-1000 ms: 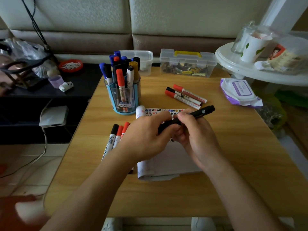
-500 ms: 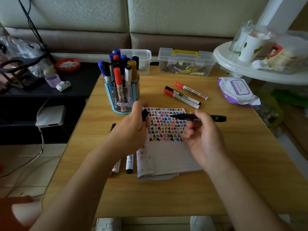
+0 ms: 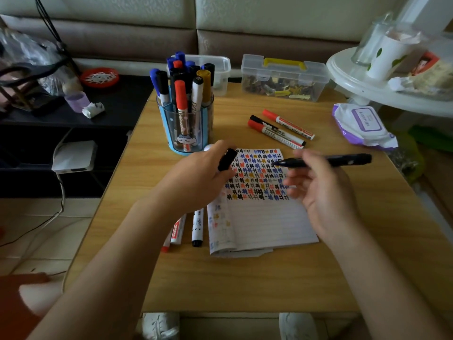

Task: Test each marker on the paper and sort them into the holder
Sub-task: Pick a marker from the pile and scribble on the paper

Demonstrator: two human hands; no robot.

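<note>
Testing step in hand: right hand (image 3: 326,192) pinches the uncapped black marker (image 3: 343,160) near its nib. The barrel is level above the paper (image 3: 267,222), nib off the sheet, lower fingers blurred. Left hand (image 3: 198,177) grips the cap (image 3: 226,159) at the paper's left edge, near the holder (image 3: 186,128). Next move likely needs the nib tipped down onto the blank lined area. A second ago the marker was capped with hands together; now the hands are apart.

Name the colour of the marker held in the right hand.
The marker is black; head view.
</note>
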